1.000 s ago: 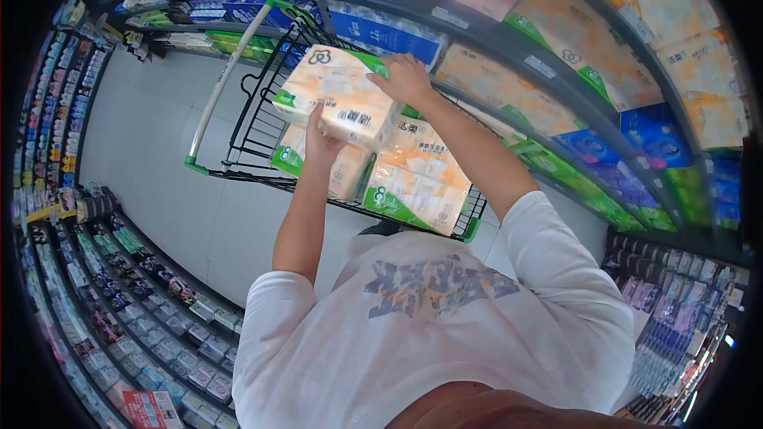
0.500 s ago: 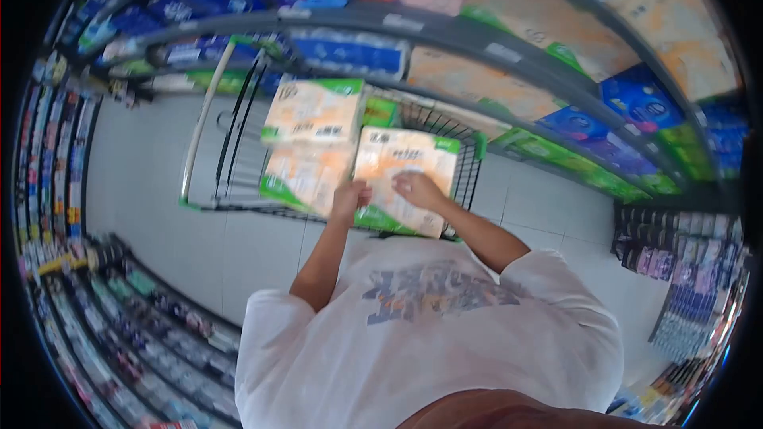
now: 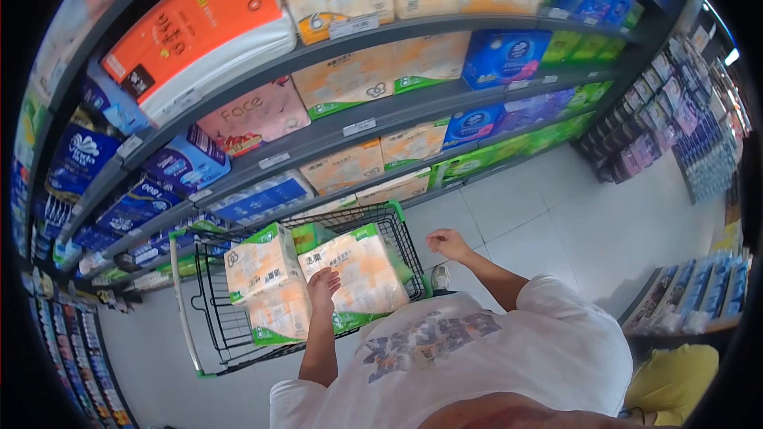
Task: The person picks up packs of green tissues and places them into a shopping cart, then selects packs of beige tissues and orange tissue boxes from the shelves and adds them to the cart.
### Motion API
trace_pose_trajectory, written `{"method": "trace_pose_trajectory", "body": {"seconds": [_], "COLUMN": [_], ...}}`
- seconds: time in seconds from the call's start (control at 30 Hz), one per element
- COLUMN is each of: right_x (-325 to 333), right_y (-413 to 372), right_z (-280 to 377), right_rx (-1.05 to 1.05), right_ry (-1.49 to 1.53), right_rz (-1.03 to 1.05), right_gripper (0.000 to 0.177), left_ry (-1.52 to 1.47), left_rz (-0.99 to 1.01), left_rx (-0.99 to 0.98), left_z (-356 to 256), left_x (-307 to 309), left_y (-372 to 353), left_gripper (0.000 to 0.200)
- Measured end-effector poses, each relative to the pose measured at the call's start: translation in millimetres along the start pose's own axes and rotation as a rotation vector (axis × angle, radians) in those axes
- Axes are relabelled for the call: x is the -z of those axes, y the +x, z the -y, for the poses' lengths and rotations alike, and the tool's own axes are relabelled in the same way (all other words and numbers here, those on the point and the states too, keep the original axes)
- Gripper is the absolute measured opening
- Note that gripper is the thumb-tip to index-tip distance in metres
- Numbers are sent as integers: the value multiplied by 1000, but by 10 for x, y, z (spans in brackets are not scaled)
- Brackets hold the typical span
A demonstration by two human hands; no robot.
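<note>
In the head view, my left hand (image 3: 323, 286) rests at the inner edge of an orange-and-white tissue pack (image 3: 366, 270), fingers extended and not wrapped round it. To its left, two similar packs, a far one (image 3: 258, 258) and a near one (image 3: 278, 310), lie side by side in the wire shopping cart (image 3: 211, 326). A green pack (image 3: 310, 236) shows behind them, partly covered. Away from the cart's right end, my right hand (image 3: 447, 245) hangs over the floor with loosely bent fingers apart, holding nothing.
Shelves (image 3: 318, 131) of tissue packs curve along the far side, close beside the cart. Racks of small goods (image 3: 675, 111) stand at the right, another rack (image 3: 75, 357) at the lower left. A person's yellow clothing (image 3: 671, 385) shows behind me at lower right.
My view has turned rightward, showing more shelf. My right hand has come off the tissue pack and out past the cart's end. My left hand has opened over the packs.
</note>
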State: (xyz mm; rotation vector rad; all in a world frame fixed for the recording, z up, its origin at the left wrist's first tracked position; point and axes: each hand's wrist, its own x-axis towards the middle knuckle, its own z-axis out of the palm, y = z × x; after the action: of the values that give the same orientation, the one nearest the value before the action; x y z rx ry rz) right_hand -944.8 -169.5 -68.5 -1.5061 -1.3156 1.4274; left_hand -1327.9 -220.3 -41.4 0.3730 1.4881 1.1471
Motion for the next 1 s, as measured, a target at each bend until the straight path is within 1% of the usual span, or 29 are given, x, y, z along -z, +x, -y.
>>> {"method": "trace_pose_trajectory", "body": {"seconds": [0.03,0.07,0.1,0.17,0.23,0.3,0.37,0.4,0.43,0.47,0.5,0.57,0.6,0.67,0.77,0.8,0.87,0.93,1.0], "right_x": [106,194,270,418,532,665,805,891,989,1091,1196,1430,1531,1699,1866,1872,1824,1762,1603], "right_y": [18,25,52,103,116,60,-74,-122,-181,-241,-293,-322,-328,-343,-197,-135,24,175,153], "right_z": [61,177,223,286,285,272,250,216,164,94,-2,-177,-183,-175,-215,-191,-98,13,69], "right_rx": [-17,-35,-30,13,37,59,-7,-6,-67,-130,-135,-224,-223,-387,-430,-432,-305,-264,-223], "right_ry": [11,20,26,-8,54,116,161,165,128,87,85,95,96,161,181,173,226,212,207], "right_rz": [-14,-26,-39,-51,-74,-91,-65,-71,-73,-71,-62,-65,-49,-85,-58,-43,-64,-38,-13], "right_gripper": [24,23,23,23,23,24,23,23,24,24,24,26,26,21,19,19,19,20,23], "left_ry": [25,69,76,70,75,107,115,152,186,214,210,240,237,248,238,229,237,245,264], "left_rz": [49,107,120,187,234,335,388,414,435,431,423,393,378,321,314,300,332,343,352], "left_rx": [-25,-56,-62,-85,-90,-31,-3,41,88,120,125,179,177,162,119,120,121,117,111], "left_z": [-72,-143,-200,-279,-259,-152,48,148,246,328,396,493,511,536,544,539,504,465,449], "left_x": [-154,-316,-479,-834,-1153,-1425,-1597,-1672,-1728,-1774,-1814,-1897,-1935,-2012,-2115,-2136,-2189,-2227,-2152], "left_y": [42,82,109,139,109,68,25,-13,-49,-92,-133,-186,-196,-230,-308,-355,-423,-460,-513], "left_gripper": [22,28,28,20,21,22,24,25,26,26,26,26,26,27,31,31,31,31,31]}}
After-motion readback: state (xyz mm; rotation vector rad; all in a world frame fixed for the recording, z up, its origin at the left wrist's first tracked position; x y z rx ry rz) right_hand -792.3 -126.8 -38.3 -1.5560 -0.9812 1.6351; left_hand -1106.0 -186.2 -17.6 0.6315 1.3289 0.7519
